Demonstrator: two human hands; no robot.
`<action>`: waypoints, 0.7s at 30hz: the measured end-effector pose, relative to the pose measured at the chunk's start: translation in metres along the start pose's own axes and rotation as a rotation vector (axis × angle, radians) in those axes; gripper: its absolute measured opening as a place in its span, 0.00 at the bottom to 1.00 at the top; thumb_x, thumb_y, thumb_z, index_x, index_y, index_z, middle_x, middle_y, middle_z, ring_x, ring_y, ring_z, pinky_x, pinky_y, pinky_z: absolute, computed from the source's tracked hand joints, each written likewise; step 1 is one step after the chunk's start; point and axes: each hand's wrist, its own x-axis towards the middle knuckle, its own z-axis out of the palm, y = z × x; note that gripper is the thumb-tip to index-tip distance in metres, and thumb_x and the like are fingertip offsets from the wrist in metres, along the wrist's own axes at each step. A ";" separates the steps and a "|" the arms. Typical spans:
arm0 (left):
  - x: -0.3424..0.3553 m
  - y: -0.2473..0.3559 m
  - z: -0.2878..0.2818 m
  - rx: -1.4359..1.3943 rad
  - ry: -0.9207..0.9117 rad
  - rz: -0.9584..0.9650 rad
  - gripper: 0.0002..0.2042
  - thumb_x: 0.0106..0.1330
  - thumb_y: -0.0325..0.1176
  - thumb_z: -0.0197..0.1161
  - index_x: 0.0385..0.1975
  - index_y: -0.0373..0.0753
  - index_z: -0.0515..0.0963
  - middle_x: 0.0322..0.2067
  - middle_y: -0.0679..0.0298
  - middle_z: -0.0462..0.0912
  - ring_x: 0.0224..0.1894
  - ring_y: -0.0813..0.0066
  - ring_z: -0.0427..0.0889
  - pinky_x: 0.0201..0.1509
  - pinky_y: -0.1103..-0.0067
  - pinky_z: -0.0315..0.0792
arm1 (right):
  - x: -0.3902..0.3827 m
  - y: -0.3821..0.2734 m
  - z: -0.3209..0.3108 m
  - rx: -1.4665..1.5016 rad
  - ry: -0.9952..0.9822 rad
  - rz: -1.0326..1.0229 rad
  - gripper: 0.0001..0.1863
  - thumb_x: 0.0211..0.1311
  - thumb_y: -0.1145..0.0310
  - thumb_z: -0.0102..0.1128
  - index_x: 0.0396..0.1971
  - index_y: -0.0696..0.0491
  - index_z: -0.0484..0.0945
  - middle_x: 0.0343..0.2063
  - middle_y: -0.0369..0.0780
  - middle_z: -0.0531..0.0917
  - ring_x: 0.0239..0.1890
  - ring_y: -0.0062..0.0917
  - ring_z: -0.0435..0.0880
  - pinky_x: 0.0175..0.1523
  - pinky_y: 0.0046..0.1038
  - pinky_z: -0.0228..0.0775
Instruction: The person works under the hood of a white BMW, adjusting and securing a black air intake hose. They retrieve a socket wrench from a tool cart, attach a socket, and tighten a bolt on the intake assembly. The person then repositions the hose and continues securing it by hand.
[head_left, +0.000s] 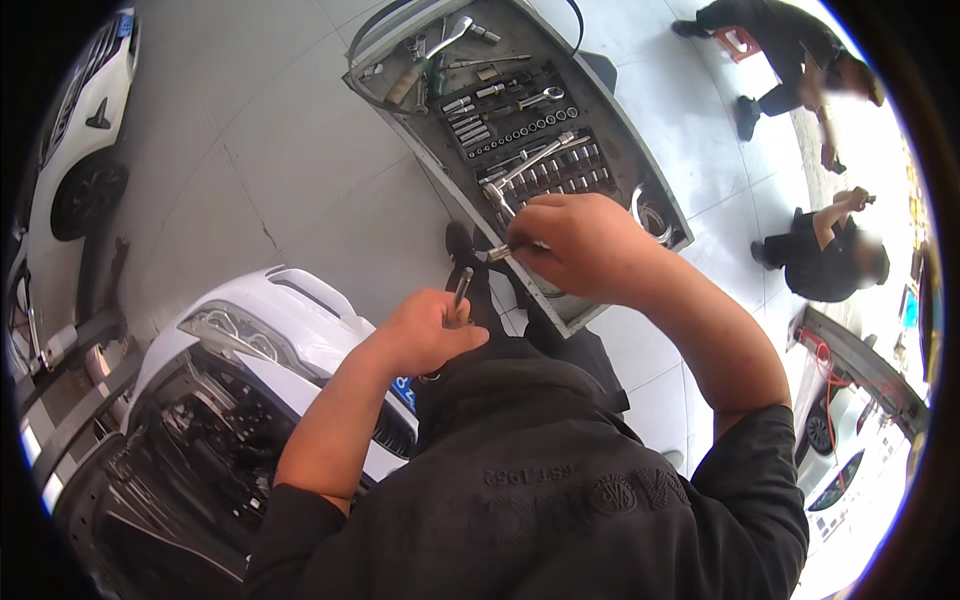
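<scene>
My left hand (425, 328) is closed around a slim metal rod (463, 287) whose upper end sticks up past the thumb. The rest of it is hidden in my fist, so its exact kind cannot be told. My right hand (580, 245) pinches a small silver socket (498, 254) that points toward the left hand, a short gap from the rod. Just past the right hand lies the open tool tray (628, 130). On it are a long ratchet handle (537, 160) and rows of sockets (515, 136).
A white car with its hood raised (240, 330) stands close on my left. Another white car (85, 130) is farther left. Two people in dark clothes (785, 60) are at the right, near a red stool (737, 43). A red hose (828, 362) hangs lower right.
</scene>
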 end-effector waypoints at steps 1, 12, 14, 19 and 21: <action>-0.011 0.005 0.016 -0.003 0.013 0.013 0.20 0.62 0.37 0.70 0.16 0.41 0.64 0.14 0.74 0.65 0.19 0.86 0.63 0.22 0.80 0.58 | -0.010 -0.011 -0.002 -0.051 -0.020 -0.048 0.08 0.58 0.69 0.66 0.36 0.53 0.81 0.32 0.40 0.82 0.35 0.41 0.83 0.40 0.39 0.76; -0.101 -0.027 0.189 0.126 0.318 0.135 0.19 0.57 0.40 0.68 0.17 0.36 0.67 0.14 0.64 0.68 0.20 0.74 0.67 0.27 0.72 0.66 | -0.120 -0.080 -0.015 -0.463 -0.216 -0.607 0.05 0.58 0.69 0.65 0.32 0.53 0.79 0.28 0.37 0.79 0.31 0.34 0.83 0.35 0.35 0.77; -0.115 -0.031 0.214 0.075 0.336 0.126 0.18 0.56 0.40 0.68 0.18 0.35 0.68 0.14 0.62 0.68 0.20 0.72 0.68 0.28 0.71 0.66 | -0.134 -0.097 -0.013 -0.550 -0.280 -0.707 0.06 0.57 0.69 0.65 0.32 0.53 0.79 0.29 0.36 0.78 0.32 0.32 0.84 0.35 0.35 0.77; -0.154 -0.034 0.253 0.064 0.421 0.097 0.17 0.55 0.41 0.66 0.19 0.34 0.70 0.15 0.60 0.68 0.21 0.69 0.68 0.29 0.70 0.66 | -0.151 -0.156 -0.022 -0.649 -0.496 -0.843 0.06 0.56 0.70 0.64 0.32 0.54 0.78 0.30 0.37 0.79 0.35 0.33 0.84 0.37 0.34 0.77; -0.171 -0.044 0.265 0.066 0.472 0.089 0.17 0.55 0.41 0.66 0.19 0.34 0.70 0.15 0.59 0.69 0.21 0.67 0.69 0.30 0.70 0.67 | -0.154 -0.182 -0.014 -0.709 -0.590 -0.881 0.06 0.57 0.70 0.63 0.33 0.55 0.78 0.31 0.39 0.79 0.36 0.34 0.84 0.39 0.35 0.77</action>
